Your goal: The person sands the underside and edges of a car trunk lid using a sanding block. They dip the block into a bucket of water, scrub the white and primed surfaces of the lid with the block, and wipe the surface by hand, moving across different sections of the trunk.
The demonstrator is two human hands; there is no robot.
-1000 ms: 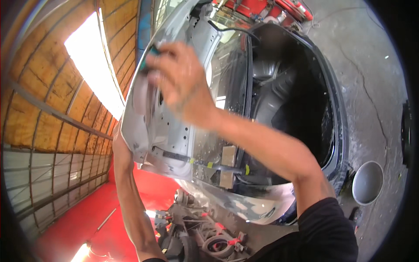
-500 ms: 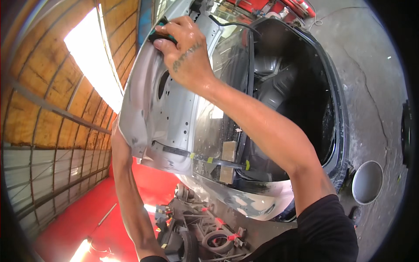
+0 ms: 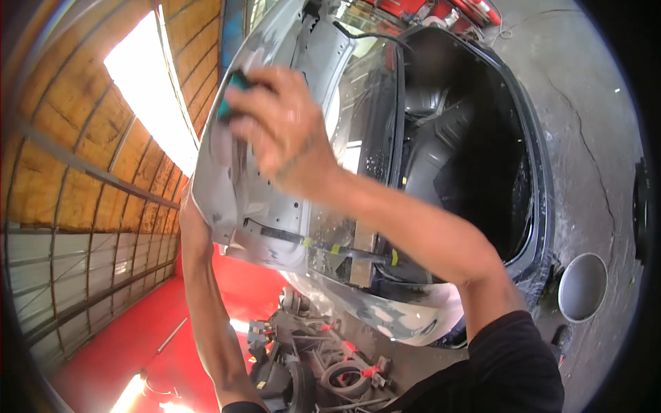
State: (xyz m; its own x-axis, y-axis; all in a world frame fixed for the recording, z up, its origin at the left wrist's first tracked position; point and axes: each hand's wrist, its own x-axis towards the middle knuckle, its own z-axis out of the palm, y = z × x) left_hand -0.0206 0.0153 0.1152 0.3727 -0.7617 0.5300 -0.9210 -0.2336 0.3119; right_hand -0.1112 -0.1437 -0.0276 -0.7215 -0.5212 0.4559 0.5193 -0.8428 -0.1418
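My right hand point(image 3: 279, 124), blurred by motion, grips a small dark and teal block point(image 3: 235, 94) against the grey, patchy-primed panel point(image 3: 213, 186) of a car body. The panel has an inner face with holes and rises along the left of the car. My left hand point(image 3: 190, 199) is at that panel's outer left edge, its fingers hidden behind it. Right of the panel lie glass and a dark open cavity point(image 3: 475, 172) with a black moulded lining. Yellow tape tabs point(image 3: 335, 249) mark a dark strip, and a tan block point(image 3: 361, 272) lies beside it.
A metal bowl point(image 3: 582, 288) stands on the cracked concrete floor point(image 3: 585, 103) at right. Tires point(image 3: 344, 375) and metal parts lie below the car. Red equipment point(image 3: 482, 12) with a hose is at the top. A red wall point(image 3: 124, 330) and a wooden roof with a skylight fill the left.
My right hand, with the block, went up along the panel half a second ago and is now back lower, near where it was a second ago. My left arm stays at the panel's edge.
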